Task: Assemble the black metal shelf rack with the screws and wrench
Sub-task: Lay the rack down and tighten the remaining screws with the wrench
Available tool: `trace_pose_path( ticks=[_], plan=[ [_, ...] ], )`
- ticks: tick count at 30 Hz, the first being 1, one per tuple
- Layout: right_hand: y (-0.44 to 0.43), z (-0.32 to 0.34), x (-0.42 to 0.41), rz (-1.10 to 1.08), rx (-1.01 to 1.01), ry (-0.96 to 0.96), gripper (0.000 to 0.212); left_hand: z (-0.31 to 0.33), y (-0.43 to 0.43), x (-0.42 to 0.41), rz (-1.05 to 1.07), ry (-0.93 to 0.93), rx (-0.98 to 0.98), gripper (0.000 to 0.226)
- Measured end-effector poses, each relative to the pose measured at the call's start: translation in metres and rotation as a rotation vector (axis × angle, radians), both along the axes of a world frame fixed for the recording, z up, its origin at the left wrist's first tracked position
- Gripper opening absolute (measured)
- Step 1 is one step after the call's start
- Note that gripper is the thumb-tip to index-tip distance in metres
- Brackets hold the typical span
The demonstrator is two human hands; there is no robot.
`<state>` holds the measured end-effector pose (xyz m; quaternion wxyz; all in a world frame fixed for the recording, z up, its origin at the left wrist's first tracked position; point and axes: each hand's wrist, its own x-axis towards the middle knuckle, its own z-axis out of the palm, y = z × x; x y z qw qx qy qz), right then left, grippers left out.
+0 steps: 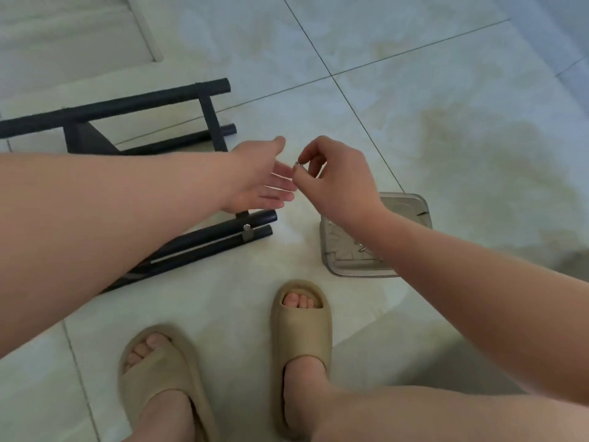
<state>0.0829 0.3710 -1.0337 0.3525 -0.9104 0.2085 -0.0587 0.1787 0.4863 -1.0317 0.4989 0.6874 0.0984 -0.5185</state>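
The black metal rack (127, 102) lies flat on the tiled floor (446, 90), out to the left. Its round tubes run off under the left forearm, and a flat crossbar joins the two upper tubes near their ends. Closer in, two more black tubes lie side by side, with a silver bolt head (246, 227) sitting on the bracket between them.

Just above those tube ends, the right hand (341, 183) pinches a small silver screw (298, 164) between thumb and forefinger, and the other fingers are curled in behind it. How long the screw is, I cannot tell; only a shiny bit shows.

The left hand (255, 183) is right beside it, palm turned up, fingers straight and relaxed, thumb lifted, gripping nothing. Its fingertips sit almost against the pinching fingers, and whether they actually touch is hard to say.

Under the right forearm a square metal tray (411, 200) rests on the floor, just right of the rack's near tubes. A few small silver pieces (362, 249) lie in it, partly hidden by the arm.

Down at the bottom, both feet are in beige slippers, the left slipper (165, 371) set back and the right slipper (301, 327) forward, pointing at the gap between rack and tray. A pale raised edge shows on the floor in the top left corner.
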Motion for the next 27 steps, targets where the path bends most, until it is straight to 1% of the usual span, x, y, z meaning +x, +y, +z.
trace_pose_path(
  ticks=[2, 4, 6, 8, 10, 12, 16, 18, 20, 22, 24, 27],
  plan=[
    [0.023, 0.015, 0.012, 0.063, 0.003, -0.028, 0.007, 0.009, 0.018, 0.012, 0.017, 0.110, -0.076, 0.063],
    [0.041, 0.023, 0.020, 0.111, 0.035, -0.011, 0.012, 0.013, 0.032, 0.020, 0.038, 0.177, -0.128, 0.061],
    [0.054, 0.023, 0.025, 0.125, 0.120, 0.002, 0.011, 0.014, 0.046, 0.027, 0.076, 0.200, -0.142, 0.053],
    [0.062, 0.020, 0.025, 0.092, 0.187, -0.030, 0.006, 0.012, 0.060, 0.033, 0.098, 0.185, -0.115, 0.043],
    [0.065, 0.014, 0.024, 0.073, 0.200, -0.038, 0.007, 0.006, 0.074, 0.039, 0.121, 0.161, -0.074, 0.035],
    [0.065, 0.003, 0.028, 0.136, 0.148, 0.061, 0.010, -0.004, 0.086, 0.044, 0.168, 0.135, -0.057, 0.026],
    [0.059, -0.030, 0.038, 0.469, -0.126, 0.431, 0.036, -0.038, 0.103, 0.048, 0.250, 0.084, -0.025, 0.037],
    [0.055, -0.043, 0.042, 0.585, -0.182, 0.505, 0.044, -0.058, 0.110, 0.049, 0.280, 0.061, -0.007, 0.040],
    [0.050, -0.053, 0.046, 0.618, -0.125, 0.513, 0.047, -0.079, 0.120, 0.047, 0.323, 0.055, 0.009, 0.041],
    [0.043, -0.059, 0.049, 0.599, -0.027, 0.490, 0.049, -0.097, 0.127, 0.043, 0.320, 0.071, 0.017, 0.042],
    [0.039, -0.063, 0.053, 0.604, 0.036, 0.474, 0.051, -0.106, 0.130, 0.040, 0.274, 0.084, 0.019, 0.043],
    [0.034, -0.066, 0.057, 0.626, 0.080, 0.454, 0.054, -0.105, 0.125, 0.041, 0.188, 0.055, 0.006, 0.047]
  ],
)
